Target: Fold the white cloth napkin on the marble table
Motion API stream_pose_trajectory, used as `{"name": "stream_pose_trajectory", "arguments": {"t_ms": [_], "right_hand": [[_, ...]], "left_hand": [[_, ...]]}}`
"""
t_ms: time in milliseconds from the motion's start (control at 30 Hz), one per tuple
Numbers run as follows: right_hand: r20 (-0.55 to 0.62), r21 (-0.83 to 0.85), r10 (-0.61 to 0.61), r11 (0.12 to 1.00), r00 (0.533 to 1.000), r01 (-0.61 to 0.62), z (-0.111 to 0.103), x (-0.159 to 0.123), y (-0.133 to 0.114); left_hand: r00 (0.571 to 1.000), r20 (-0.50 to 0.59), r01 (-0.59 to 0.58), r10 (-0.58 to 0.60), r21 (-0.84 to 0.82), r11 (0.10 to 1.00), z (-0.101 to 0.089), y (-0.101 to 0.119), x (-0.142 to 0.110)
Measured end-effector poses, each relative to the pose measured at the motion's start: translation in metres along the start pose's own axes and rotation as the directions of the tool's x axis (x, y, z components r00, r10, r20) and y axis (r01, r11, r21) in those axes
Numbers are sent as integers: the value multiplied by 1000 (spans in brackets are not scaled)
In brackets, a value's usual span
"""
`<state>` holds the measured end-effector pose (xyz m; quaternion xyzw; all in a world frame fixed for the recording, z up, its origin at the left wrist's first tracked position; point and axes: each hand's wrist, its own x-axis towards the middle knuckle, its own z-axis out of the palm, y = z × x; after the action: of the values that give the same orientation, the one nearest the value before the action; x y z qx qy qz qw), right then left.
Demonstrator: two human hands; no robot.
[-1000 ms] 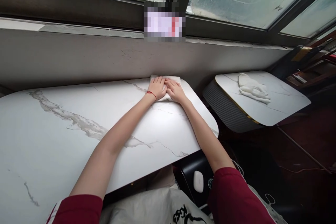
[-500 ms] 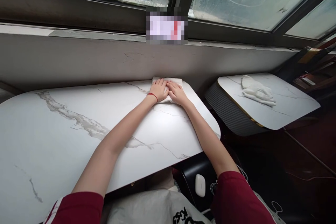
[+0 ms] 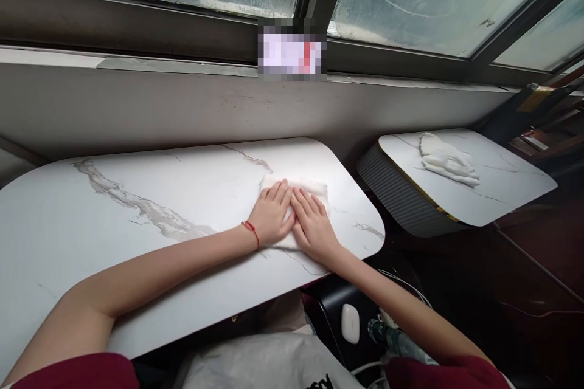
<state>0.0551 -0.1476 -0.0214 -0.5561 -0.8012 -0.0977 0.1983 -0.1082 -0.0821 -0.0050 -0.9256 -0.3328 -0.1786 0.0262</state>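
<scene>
A folded white cloth (image 3: 314, 186) lies on the white marble-patterned table (image 3: 214, 182), towards its right end. My left hand (image 3: 270, 214), with a red string bracelet at the wrist, rests flat on the cloth's left part, fingers stretched out. Beside it my right hand (image 3: 314, 223) also presses down flat, fingers extended. The two hands touch near the thumbs and cover much of the cloth. Its far edge and corners still show around them.
A second marble-patterned table (image 3: 502, 176) with a ribbed grey base stands to the right, a crumpled white cloth (image 3: 449, 161) on it. A wall and windows run behind. Below the near edge are a white case (image 3: 350, 323) and a clear bottle (image 3: 401, 343).
Both hands have drawn the cloth from the table's far edge back towards me, to the middle of its depth. The elbows have bent outwards.
</scene>
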Motion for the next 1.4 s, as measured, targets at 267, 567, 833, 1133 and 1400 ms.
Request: {"name": "stream_pose_trajectory", "arguments": {"t_ms": [267,567,833,1133,1400], "right_hand": [[-3,1,-4,1000,1000,4,-20,-33,-29],[-10,-14,-5,1000,1000,5,-22,-35,-27],[-20,-11,3,1000,1000,-3,-22,-38,-28],[1,-33,0,999,1000,0,-26,-47,-43],[86,32,-86,996,993,83,-3,18,-14]], "left_hand": [[995,40,-86,86,11,996,-12,24,-26],[995,37,-93,92,25,995,-10,26,-24],[994,55,-91,91,-1,996,-11,27,-23],[990,72,-122,122,5,992,-18,32,-38],[991,122,48,-55,64,997,-14,-7,-11]]}}
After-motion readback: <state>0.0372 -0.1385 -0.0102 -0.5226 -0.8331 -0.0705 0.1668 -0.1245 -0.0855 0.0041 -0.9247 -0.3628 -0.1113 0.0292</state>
